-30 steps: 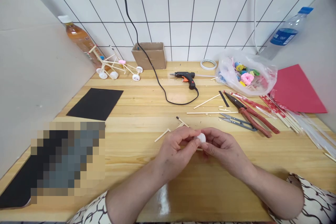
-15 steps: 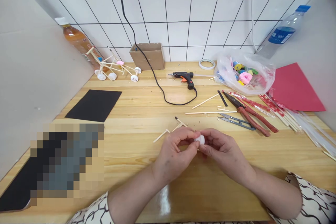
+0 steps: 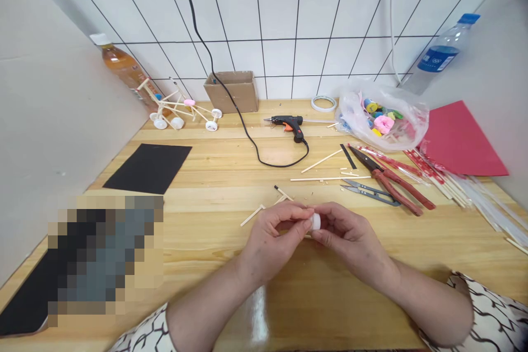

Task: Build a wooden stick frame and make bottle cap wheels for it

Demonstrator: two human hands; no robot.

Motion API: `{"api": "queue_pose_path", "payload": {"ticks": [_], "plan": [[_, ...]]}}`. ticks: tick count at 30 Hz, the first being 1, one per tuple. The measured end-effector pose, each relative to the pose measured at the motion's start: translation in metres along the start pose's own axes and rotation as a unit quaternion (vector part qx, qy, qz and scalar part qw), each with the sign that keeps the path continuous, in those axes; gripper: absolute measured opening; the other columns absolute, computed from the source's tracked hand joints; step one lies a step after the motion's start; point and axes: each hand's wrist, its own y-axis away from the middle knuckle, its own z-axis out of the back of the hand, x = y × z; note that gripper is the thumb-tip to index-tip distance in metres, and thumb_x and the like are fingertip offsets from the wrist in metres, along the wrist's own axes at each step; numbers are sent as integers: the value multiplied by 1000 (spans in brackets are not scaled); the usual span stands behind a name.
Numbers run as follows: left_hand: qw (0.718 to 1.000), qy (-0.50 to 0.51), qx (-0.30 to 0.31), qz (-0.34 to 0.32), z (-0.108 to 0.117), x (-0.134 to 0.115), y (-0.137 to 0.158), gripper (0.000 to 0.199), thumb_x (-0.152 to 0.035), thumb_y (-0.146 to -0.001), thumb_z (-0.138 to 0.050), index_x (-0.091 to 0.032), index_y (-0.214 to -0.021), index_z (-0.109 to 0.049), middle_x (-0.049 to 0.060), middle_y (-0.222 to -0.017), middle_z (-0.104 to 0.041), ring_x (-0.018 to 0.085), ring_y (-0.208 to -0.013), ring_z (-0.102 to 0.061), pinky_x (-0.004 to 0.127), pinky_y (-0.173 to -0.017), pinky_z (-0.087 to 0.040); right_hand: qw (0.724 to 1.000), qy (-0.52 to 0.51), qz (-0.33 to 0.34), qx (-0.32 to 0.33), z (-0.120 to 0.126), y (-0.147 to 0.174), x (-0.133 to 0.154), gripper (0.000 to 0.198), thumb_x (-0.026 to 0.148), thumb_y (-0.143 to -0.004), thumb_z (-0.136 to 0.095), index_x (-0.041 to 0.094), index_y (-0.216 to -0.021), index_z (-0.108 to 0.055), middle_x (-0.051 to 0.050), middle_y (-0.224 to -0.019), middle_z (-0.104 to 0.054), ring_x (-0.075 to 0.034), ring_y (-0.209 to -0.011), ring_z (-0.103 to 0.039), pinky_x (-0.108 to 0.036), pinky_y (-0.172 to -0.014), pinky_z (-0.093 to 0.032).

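Low over the wooden table, a small white bottle cap [image 3: 316, 221] is pinched between the fingertips of both my hands. My left hand [image 3: 278, 236] grips its left side with thumb and forefinger, while my right hand [image 3: 350, 236] closes on its right side. Fingers cover parts of the cap. Just behind my left hand lie thin wooden sticks [image 3: 252, 215], some joined at angles, one with a dark tip. Farther back rests a black glue gun [image 3: 287, 121] with an orange trigger.
Red-handled pliers [image 3: 396, 184] and small thread snips [image 3: 371, 193] lie right of my hands. A plastic bag [image 3: 350, 121], a tape roll [image 3: 324, 103], a cardboard box [image 3: 235, 93] and a stick model with white wheels [image 3: 177, 123] stand behind. Black sheet [image 3: 148, 168] lies left.
The view has shifted slightly. Both hands stay around the white bottle cap, with only small finger movements.
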Motion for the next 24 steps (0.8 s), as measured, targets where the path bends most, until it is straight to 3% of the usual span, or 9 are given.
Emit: {"api": "queue_pose_path", "payload": {"ticks": [10,24], "plan": [[998,50,-9,43,-1,-2,-1,7,-13,-68,-68,-15,-74,-71,5,-81,-70,13,-77,-65,24,-70,-55,1000,15,11,0,0,3,-2,21,23,-79,-61,22,-100,-62,-4,-92,-68,-15,-81,-63,-26,-71,-52],[997,58,-22,39,-5,0,1,9,-10,-69,-67,-14,-75,-71,4,-85,-69,13,-81,-65,21,-72,-54,997,72,28,-21,-1,5,-3,20,24,-80,-59,20,-99,-61,-3,-83,-65,-14,-73,-60,-26,-66,-51]]}}
